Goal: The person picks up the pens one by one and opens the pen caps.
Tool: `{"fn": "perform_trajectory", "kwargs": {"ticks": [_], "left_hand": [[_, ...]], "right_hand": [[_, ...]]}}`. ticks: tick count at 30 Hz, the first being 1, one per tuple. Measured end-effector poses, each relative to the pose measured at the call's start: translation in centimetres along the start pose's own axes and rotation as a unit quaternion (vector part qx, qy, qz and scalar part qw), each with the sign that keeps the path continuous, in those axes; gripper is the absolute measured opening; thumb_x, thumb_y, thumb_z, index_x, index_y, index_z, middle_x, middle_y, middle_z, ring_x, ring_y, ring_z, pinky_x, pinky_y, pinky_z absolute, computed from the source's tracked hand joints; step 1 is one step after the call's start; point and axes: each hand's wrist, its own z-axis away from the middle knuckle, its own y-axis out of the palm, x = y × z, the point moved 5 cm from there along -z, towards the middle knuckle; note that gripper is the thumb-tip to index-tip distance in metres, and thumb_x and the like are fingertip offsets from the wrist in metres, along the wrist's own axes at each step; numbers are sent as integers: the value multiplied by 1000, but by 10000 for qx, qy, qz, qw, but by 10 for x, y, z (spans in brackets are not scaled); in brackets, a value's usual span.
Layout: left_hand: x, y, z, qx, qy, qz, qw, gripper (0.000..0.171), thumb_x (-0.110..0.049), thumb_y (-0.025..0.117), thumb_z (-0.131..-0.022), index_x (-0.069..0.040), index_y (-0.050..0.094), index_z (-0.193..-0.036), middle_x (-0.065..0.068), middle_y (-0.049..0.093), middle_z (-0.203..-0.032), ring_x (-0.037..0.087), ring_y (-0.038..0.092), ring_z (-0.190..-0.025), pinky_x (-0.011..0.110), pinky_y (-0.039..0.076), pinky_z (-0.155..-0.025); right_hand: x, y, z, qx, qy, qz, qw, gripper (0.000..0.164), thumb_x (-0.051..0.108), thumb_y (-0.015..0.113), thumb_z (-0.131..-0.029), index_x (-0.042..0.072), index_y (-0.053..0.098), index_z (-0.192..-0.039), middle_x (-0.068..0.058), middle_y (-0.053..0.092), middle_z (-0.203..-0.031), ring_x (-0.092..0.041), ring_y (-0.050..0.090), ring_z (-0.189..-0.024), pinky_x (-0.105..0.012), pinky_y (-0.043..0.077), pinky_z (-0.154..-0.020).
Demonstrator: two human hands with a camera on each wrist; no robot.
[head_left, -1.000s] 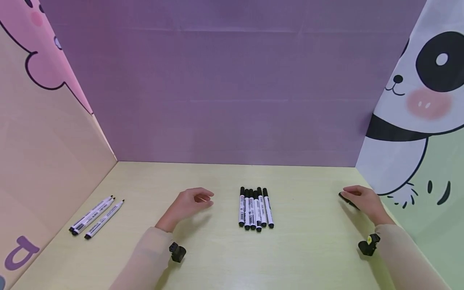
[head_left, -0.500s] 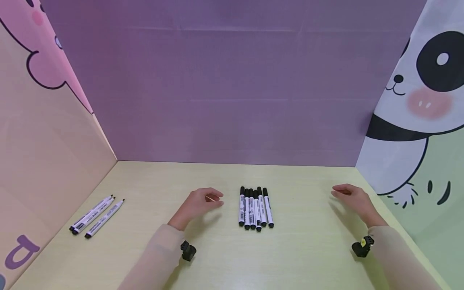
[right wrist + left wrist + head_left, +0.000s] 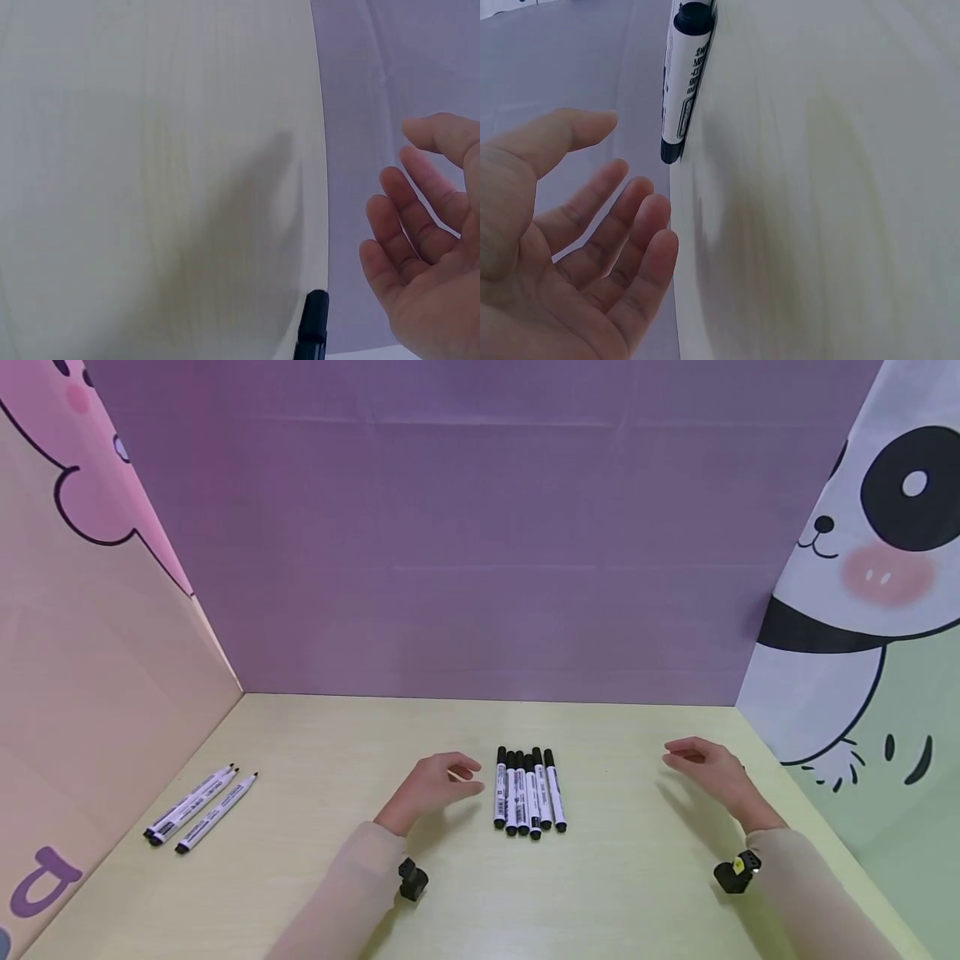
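Observation:
My left hand [image 3: 438,785] hovers just left of a bunch of whiteboard markers [image 3: 522,793], thumb and fingers apart and holding nothing. The markers have white barrels and black ends and lie side by side in the middle of the table. In the left wrist view one marker [image 3: 686,82] lies beyond the fingertips. My right hand [image 3: 712,772] is over the right part of the table, facing the bunch from a distance, its fingers loosely bent around nothing. The right wrist view shows the black end of another marker [image 3: 313,326] below that hand; the head view mostly hides it behind the hand.
Three more markers [image 3: 198,810] lie slantwise at the table's left side. A purple backdrop [image 3: 487,543] rises at the table's far edge. Printed panels stand at both sides, the right one [image 3: 862,710] close to my right forearm.
My left hand has moved right, up to the marker bunch. My right hand has moved left from near the right panel, away from a dark marker end seen at its fingers. The markers look unmoved.

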Motion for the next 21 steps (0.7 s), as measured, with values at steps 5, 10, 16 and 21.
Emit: {"fn": "perform_trajectory", "kwargs": {"ticks": [5, 10, 16, 21], "left_hand": [[-4, 8, -4, 74, -67, -68, 9999, 35, -27, 77, -87, -11, 71, -118, 5, 67, -110, 21, 64, -98, 40, 52, -82], [-7, 14, -6, 97, -181, -15, 9998, 40, -26, 77, -87, -9, 69, -122, 7, 66, -113, 23, 63, -102, 41, 52, -85], [-10, 22, -10, 180, -210, 35, 9996, 48, -24, 79, -86, -4, 65, -127, 10, 64, -118, 26, 62, -107, 42, 51, -90], [-10, 27, -15, 170, -213, -29, 9996, 50, -22, 79, -86, -2, 63, -129, 11, 64, -118, 27, 62, -107, 43, 50, -91]], "right_hand": [[10, 7, -1, 177, -50, -150, 9997, 51, 37, 64, -99, -3, 60, -131, -17, 67, -121, -33, 61, -111, -39, 48, -89], [22, 15, 1, 276, -148, -288, 9991, 50, 36, 65, -99, -1, 60, -131, -14, 67, -120, -30, 62, -109, -38, 49, -88], [34, 25, 2, 350, -318, -405, 9981, 48, 36, 67, -98, 1, 62, -130, -11, 68, -118, -25, 63, -106, -37, 50, -87], [42, 33, 4, 438, -438, -391, 9973, 47, 37, 67, -98, 2, 62, -129, -8, 69, -117, -24, 63, -105, -37, 50, -86]]}}
